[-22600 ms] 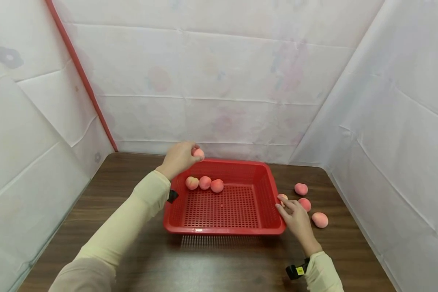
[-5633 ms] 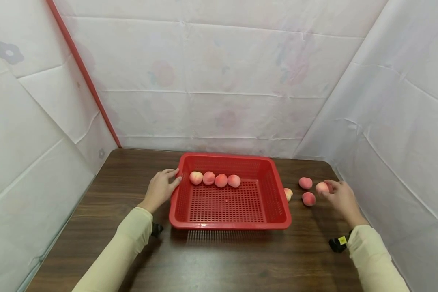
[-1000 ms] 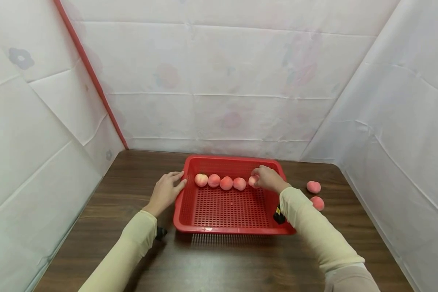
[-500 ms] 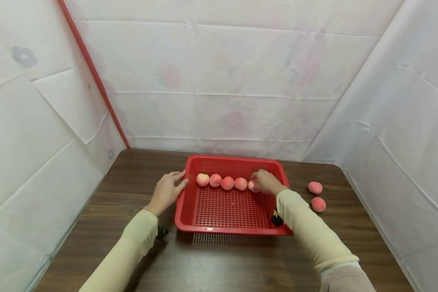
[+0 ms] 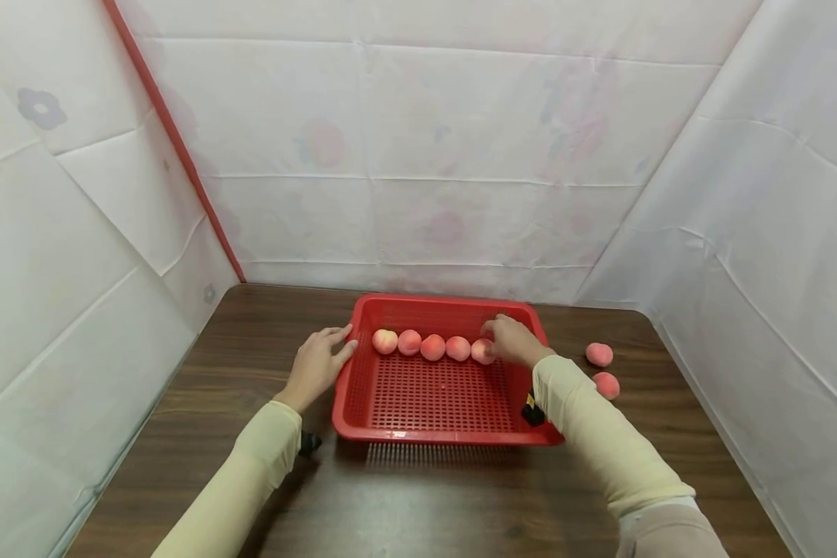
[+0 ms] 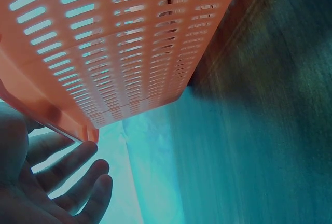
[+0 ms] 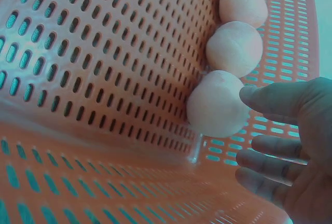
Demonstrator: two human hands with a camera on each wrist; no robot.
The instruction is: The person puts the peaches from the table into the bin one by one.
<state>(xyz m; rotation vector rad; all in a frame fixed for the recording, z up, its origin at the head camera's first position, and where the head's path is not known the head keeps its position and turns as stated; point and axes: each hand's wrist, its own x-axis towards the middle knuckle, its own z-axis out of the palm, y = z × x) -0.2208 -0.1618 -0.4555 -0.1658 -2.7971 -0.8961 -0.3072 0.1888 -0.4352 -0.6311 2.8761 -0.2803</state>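
Reaching into the red basket (image 5: 446, 437) at the centre of the frame, I have my right hand (image 5: 516, 342) just beside the end peach (image 5: 482, 352). That hand is loosely spread, with nothing gripped; in the right wrist view my thumb overlaps the peach's edge while the other fingers stretch out apart from it, and I cannot tell whether the thumb touches it. This peach is the rightmost of five, set side by side in a row across the back part of the basket floor, with the leftmost peach (image 5: 385, 342) paler and yellower on top.

My left hand (image 5: 315, 364), left of centre, rests its fingertips against the basket's left rim, fingers fairly straight and spread. Right of the basket, two more peaches lie on the brown table (image 5: 404, 511): an upper peach (image 5: 599, 355) and a lower peach (image 5: 607, 385) close to my pale yellow right sleeve (image 5: 610, 438). White patterned sheets (image 5: 418, 116) fill the top of the frame, with a red strip (image 5: 174, 147) slanting down at upper left.
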